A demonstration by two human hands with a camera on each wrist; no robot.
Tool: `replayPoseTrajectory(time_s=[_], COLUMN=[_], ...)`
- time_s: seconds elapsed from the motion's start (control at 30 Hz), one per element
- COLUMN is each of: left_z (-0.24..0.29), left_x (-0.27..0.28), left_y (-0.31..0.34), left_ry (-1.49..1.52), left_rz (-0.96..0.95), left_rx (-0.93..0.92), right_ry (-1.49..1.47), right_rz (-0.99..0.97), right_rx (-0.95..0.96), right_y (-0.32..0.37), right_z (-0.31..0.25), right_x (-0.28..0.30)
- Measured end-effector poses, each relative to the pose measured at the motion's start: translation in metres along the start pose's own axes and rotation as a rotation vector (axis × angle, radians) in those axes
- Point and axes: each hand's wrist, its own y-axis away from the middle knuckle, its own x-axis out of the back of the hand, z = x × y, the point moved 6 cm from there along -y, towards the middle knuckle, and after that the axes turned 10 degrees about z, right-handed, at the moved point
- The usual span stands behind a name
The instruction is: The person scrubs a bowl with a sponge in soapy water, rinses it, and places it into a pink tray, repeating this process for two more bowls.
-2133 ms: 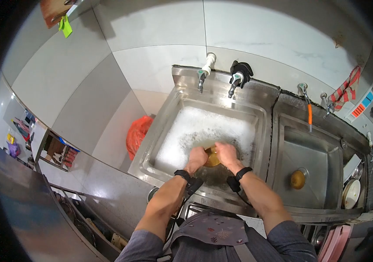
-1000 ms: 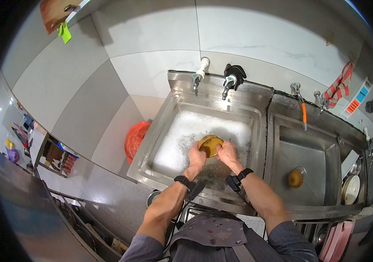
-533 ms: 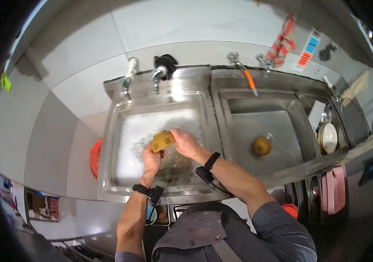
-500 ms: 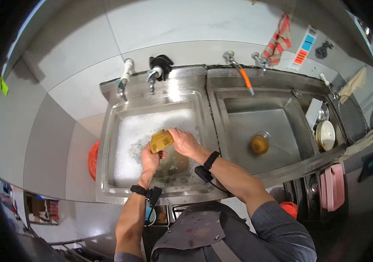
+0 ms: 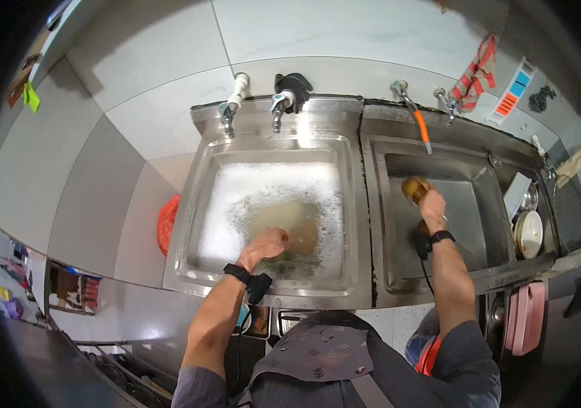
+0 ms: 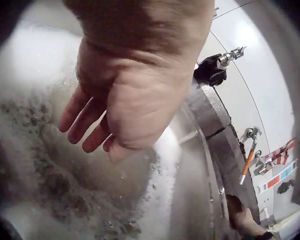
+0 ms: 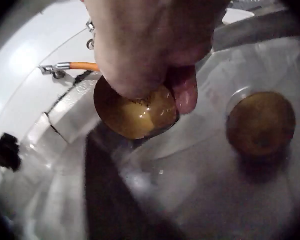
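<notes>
My right hand [image 5: 432,205] pinches a small amber bowl [image 5: 414,188] over the right sink [image 5: 382,265]. In the right wrist view the wet, shiny inside of the held bowl [image 7: 140,119] shows, with fingers at its rim. A second round amber bowl [image 7: 262,122] sits on that sink's floor; in the head view my wrist partly hides it. My left hand [image 5: 266,246] hangs low over the foamy water [image 5: 236,180] in the left sink [image 5: 180,255]. From the left wrist, its fingers [image 6: 92,125] look relaxed, with nothing between them.
Two taps stand behind the left sink, one with a black glove [image 5: 295,92] on it. An orange hose [image 5: 421,129] hangs from a tap over the right sink. Dishes [image 5: 528,232] stand at the far right. A red plastic bag [image 5: 167,224] lies left of the sinks.
Both hands turned the bowl over the foamy water; then the left hand let go. My right hand has carried the bowl right, over the other sink. The head view swung right, then partly back.
</notes>
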Motion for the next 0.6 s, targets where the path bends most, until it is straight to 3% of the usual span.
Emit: replayPoseTrajectory(time_s=[0.07, 0.2, 0.3, 0.37, 0.43, 0.5, 0.57, 0.6], left_z=[-0.009, -0.042, -0.046, -0.047, -0.047, -0.042, -0.042, -0.043], left_x=[-0.001, -0.009, -0.004, -0.002, -0.003, 0.005, 0.010, 0.012], left_y=[0.005, 0.013, 0.021, 0.025, 0.028, 0.034, 0.043, 0.046], left_ry=[-0.065, -0.142, -0.130, -0.098, -0.097, -0.094, -0.087, -0.077], left_rz=[-0.059, -0.110, -0.093, -0.083, -0.011, -0.033, -0.058, -0.049], left_rx=[0.002, 0.021, 0.038, 0.080, 0.000, 0.064, 0.133, 0.144], right_ry=[0.092, 0.122, 0.086, 0.041, -0.145, -0.393, -0.624, -0.556], right_rz=[-0.024, -0.085, 0.016, 0.209, 0.058, -0.146, -0.783, -0.891], right_rx=[-0.054, -0.004, 0.185, 0.452, 0.496, 0.705, 0.549, 0.576], right_y=[0.009, 0.024, 0.010, 0.006, 0.002, 0.015, 0.054, 0.072], right_z=[0.025, 0.010, -0.047, -0.109, -0.170, -0.237, -0.297, -0.320], right_x=[-0.022, -0.009, 0.015, 0.038, 0.032, 0.011, 0.000, -0.010])
